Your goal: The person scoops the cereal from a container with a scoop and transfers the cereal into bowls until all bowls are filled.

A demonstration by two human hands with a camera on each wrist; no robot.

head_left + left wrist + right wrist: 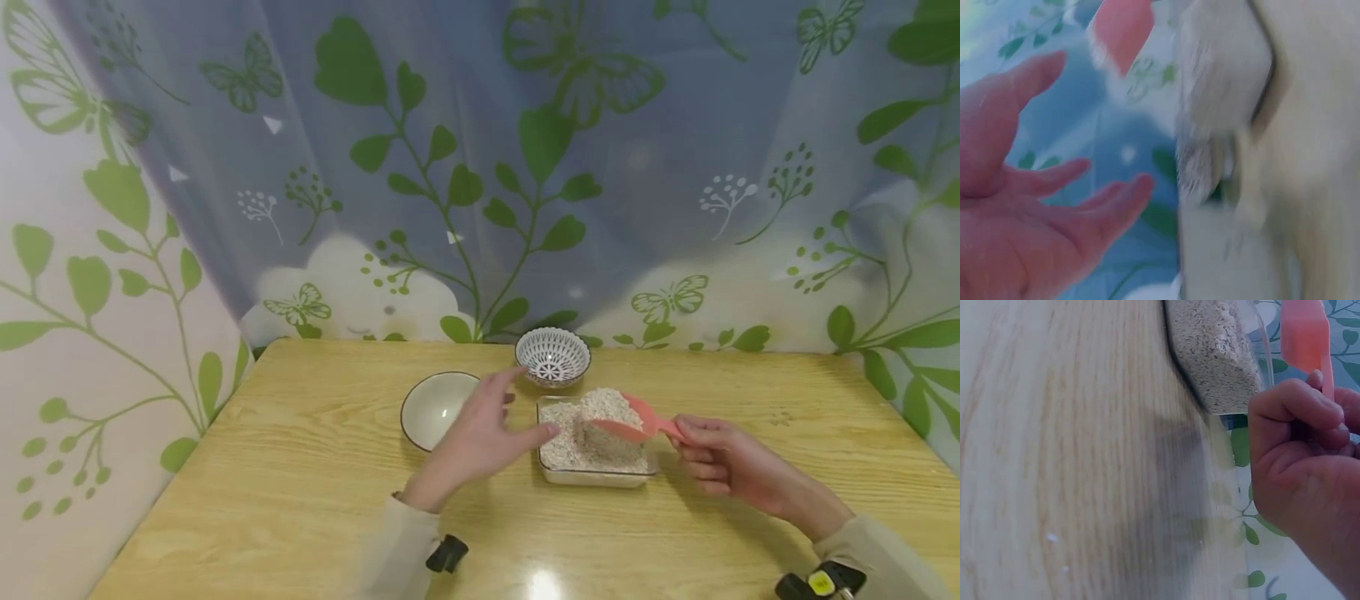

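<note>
My right hand [731, 467] grips the handle of a pink scoop [651, 417], which is heaped with pale flakes [609, 406] that look like oats. The scoop is over a rectangular glass container [596, 478] filled with the same flakes. In the right wrist view the fingers curl round the handle, and the scoop [1305, 337] stands above the container's edge. To the left of the container my left hand [480, 433] is held with fingers spread and nothing in them. Its thumb points at the container's near-left side, and it partly covers a cream bowl [431, 408] with a dark rim.
A small black-and-white patterned bowl [552, 357] stands behind the glass container, near the table's back edge. The wooden table [300, 500] runs back to a curtain [450, 208] printed with leaves and butterflies. Small white specks [1052, 538] lie on the tabletop in the right wrist view.
</note>
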